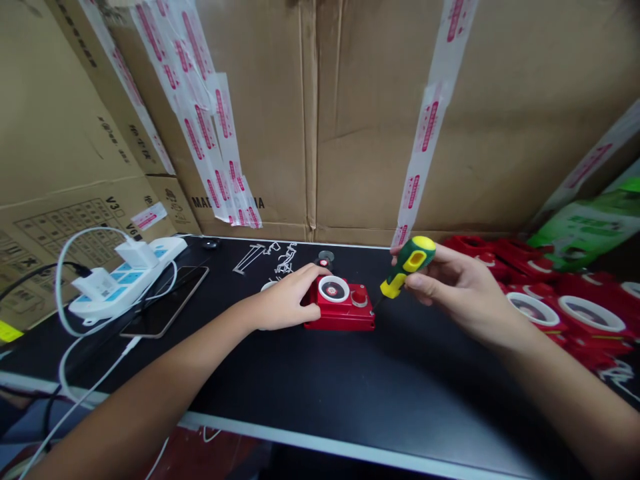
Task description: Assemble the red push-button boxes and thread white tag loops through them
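Observation:
A red box-shaped device (pixel 345 315) lies on the black tabletop, with a white ring around a dark window and a round red knob on its top. My left hand (pixel 287 299) grips its left end, thumb on the near side and fingers over the far side. In my right hand (pixel 450 283) is a screwdriver (pixel 409 265) with a green and yellow handle. It is tilted, and its tip reaches the right front corner of the device; whether it sits in a screw is too small to tell. Just behind the device lies a small grey disc (pixel 326 257) with a red centre.
Several similar red devices (pixel 565 313) are piled at the right, beside a green and white bag (pixel 590 223). Small white parts (pixel 285 259) lie behind my left hand. At the left are a phone (pixel 167 303) and a power strip (pixel 127 283) with cables. Cardboard (pixel 365 133) stands behind the table.

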The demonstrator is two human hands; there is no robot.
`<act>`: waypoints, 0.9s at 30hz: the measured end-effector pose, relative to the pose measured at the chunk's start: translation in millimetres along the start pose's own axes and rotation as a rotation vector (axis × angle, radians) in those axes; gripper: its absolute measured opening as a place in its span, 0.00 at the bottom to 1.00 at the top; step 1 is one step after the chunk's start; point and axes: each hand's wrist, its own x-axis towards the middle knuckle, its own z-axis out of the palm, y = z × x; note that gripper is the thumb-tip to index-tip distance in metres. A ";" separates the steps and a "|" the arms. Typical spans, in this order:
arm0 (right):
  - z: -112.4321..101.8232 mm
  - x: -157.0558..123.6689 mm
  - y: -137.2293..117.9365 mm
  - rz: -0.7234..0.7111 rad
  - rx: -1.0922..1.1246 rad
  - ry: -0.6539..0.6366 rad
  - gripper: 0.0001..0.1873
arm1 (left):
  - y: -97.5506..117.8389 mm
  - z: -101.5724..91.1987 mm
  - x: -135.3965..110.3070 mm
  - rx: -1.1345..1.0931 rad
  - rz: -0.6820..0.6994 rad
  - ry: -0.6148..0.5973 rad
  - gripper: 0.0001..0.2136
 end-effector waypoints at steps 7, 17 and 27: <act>-6.9 -2.7 -1.6 0.027 -0.006 -0.167 0.21 | -1.4 -1.0 0.4 0.014 -0.006 -0.005 0.24; 1.9 6.2 13.6 0.025 0.012 0.012 0.23 | -3.7 0.2 0.6 0.031 0.010 -0.010 0.23; -8.0 -0.9 1.8 -0.026 0.170 -0.192 0.26 | -0.2 0.6 0.8 0.052 0.017 -0.017 0.23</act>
